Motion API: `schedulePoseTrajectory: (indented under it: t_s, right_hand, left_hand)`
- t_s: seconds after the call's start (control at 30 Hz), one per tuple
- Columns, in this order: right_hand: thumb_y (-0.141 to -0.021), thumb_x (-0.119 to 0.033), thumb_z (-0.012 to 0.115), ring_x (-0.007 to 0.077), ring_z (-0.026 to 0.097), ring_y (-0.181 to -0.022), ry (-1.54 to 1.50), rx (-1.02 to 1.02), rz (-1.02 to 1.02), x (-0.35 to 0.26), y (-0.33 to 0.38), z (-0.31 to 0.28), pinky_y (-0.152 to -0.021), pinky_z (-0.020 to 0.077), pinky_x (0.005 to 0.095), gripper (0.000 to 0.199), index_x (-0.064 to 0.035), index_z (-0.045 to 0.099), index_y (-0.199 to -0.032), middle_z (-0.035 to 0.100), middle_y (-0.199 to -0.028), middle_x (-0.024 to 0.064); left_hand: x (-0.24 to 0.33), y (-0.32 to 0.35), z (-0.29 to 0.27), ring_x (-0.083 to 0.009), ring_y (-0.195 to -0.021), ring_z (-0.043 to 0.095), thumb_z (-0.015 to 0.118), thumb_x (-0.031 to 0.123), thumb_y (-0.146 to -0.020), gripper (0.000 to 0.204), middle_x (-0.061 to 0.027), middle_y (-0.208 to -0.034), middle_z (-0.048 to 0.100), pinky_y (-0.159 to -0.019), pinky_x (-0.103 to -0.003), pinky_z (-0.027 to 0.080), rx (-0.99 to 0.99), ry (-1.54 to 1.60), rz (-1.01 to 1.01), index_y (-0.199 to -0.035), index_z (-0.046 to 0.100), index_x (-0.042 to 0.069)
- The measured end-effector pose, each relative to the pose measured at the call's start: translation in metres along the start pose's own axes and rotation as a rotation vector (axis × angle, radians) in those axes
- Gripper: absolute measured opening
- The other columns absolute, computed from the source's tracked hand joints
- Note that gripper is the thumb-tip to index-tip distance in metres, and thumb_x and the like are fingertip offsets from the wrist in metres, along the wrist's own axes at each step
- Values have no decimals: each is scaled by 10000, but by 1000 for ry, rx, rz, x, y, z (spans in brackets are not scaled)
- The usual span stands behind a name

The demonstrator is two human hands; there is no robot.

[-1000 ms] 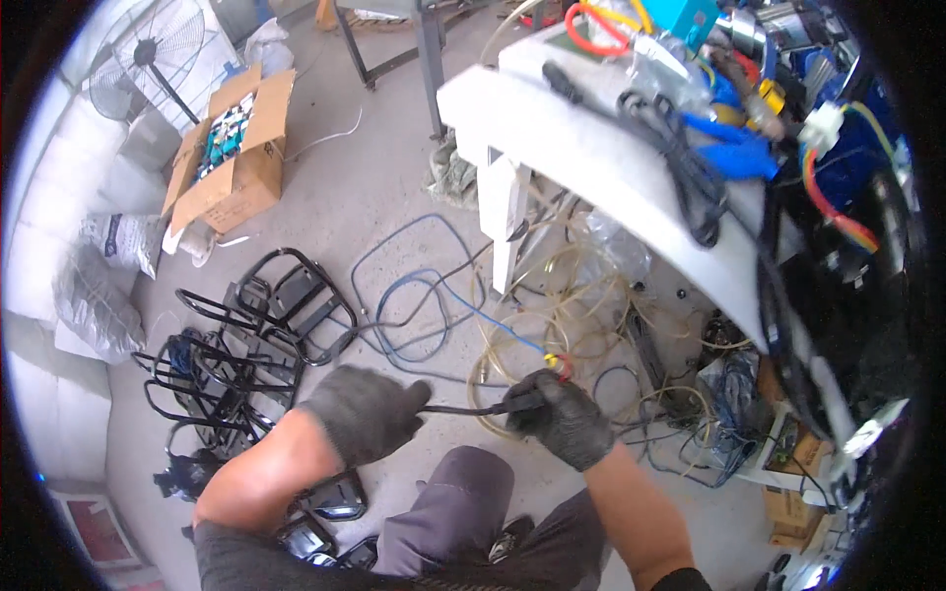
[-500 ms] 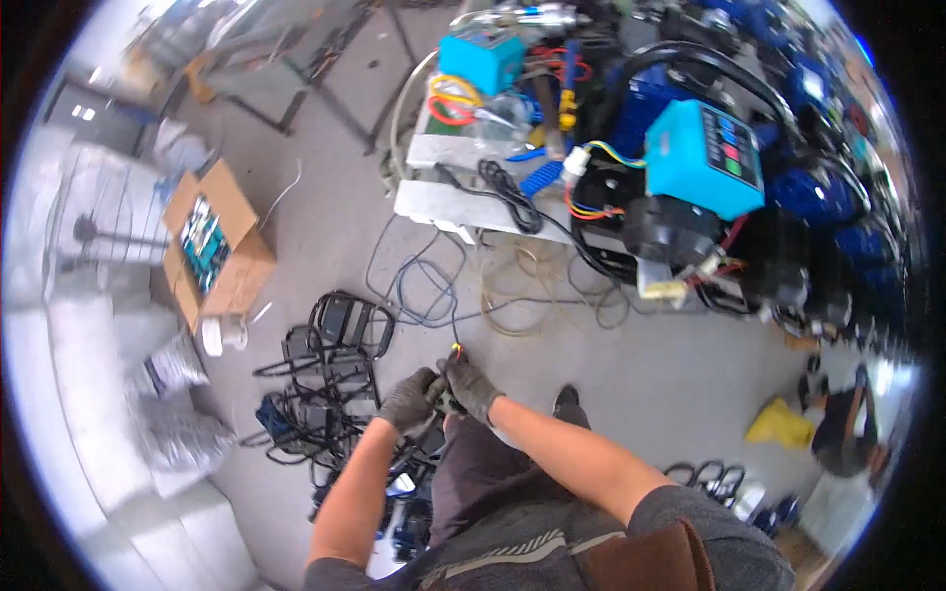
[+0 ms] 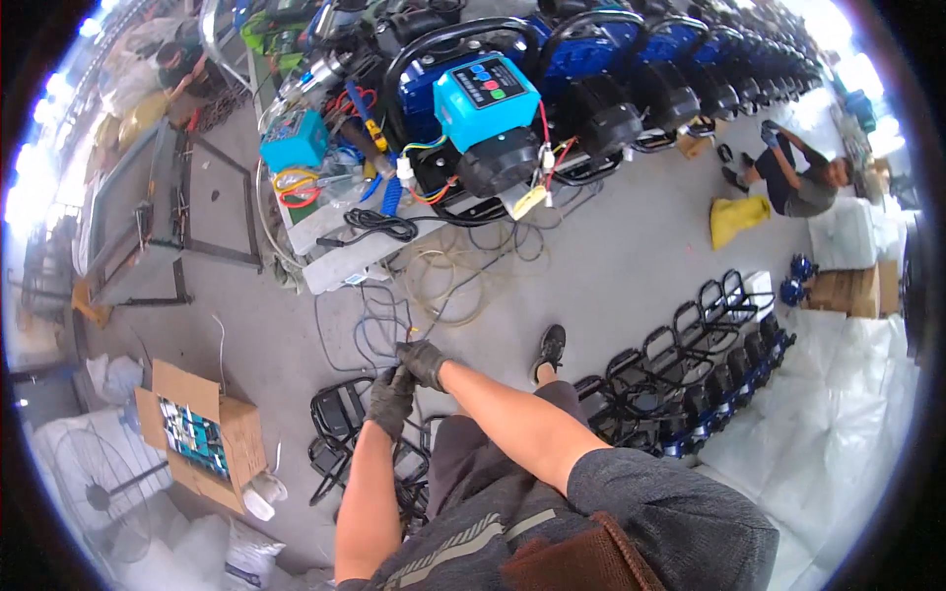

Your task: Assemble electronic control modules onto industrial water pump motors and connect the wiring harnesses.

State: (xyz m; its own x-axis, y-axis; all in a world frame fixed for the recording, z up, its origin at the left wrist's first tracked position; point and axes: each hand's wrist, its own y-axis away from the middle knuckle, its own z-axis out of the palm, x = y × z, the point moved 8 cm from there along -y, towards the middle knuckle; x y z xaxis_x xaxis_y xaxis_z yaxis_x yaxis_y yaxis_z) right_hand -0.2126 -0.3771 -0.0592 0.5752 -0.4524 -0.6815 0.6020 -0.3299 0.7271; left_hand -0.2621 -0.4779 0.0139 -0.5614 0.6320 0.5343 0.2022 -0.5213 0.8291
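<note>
Both hands wear dark grey work gloves and meet low in front of me, above the floor. My right hand (image 3: 424, 364) is closed around a thin grey cable (image 3: 410, 317), which shows small orange-yellow wire ends just above the fingers. My left hand (image 3: 390, 402) is closed right against it, and what its fingers hold is hidden. Beyond the hands, on the bench (image 3: 330, 268), stands a blue motor unit with a turquoise control box (image 3: 486, 101) with coloured buttons. Loose wires and white connectors hang from it.
Looped cables and a pale hose (image 3: 443, 288) lie on the floor. Black metal frames (image 3: 340, 412) are piled by my legs, with a row of frames and motors (image 3: 680, 369) to the right. A carton (image 3: 212, 433) of turquoise boxes stands left; a person (image 3: 803, 177) sits far right.
My view has swung to the right, so the bench and carton sit further left and more motors show. My hands stay together, closed, with the cable at the right hand.
</note>
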Motion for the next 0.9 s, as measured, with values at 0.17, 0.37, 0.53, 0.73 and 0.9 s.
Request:
schedulePoseTrajectory:
  t_s: [0.17, 0.37, 0.53, 0.73, 0.9]
  right_hand:
    - [-1029, -548, 494, 308, 627, -638, 342, -122, -345, -45, 3, 19, -630, 489, 459, 563, -37, 693, -905, 668, -729, 169]
    - [-897, -492, 722, 299, 704, -747, 103, 65, -224, -37, 0, -5, -703, 532, 440, 537, 44, 745, -909, 742, -844, 234]
    - [-888, -501, 722, 387, 711, -819, -104, 205, -164, -36, 11, -24, -769, 533, 451, 549, 48, 740, -900, 732, -862, 262]
    - [-883, -545, 734, 276, 652, -679, -275, 147, -94, -34, 32, -30, -674, 516, 433, 574, 28, 726, -844, 702, -768, 183]
    - [-884, -626, 704, 207, 600, -634, -310, 23, 41, -18, 51, -10, -613, 491, 402, 630, 2, 721, -839, 689, -741, 101]
  left_hand:
    - [18, 20, -10, -107, -609, 496, 626, 364, -1041, 260, 14, -788, 575, -530, -294, 407, -61, 22, 20, -1076, 627, 106]
    - [31, -7, -10, -272, -985, 609, 520, 416, -1092, 430, -123, -1098, 670, -898, -367, 486, 111, -792, 248, -1287, 571, 35]
    - [59, 4, 19, -332, -960, 590, 491, 297, -1107, 295, -188, -1093, 672, -886, -429, 481, 81, -1020, 570, -1191, 546, 19]
    - [56, 4, 18, -304, -992, 615, 524, 365, -1090, 408, -197, -1130, 691, -919, -396, 490, 20, -809, 325, -1244, 561, -11]
    - [51, 29, 21, -404, -929, 682, 657, 294, -1014, 334, -245, -1006, 706, -823, -441, 529, 89, -928, 473, -1175, 587, 10]
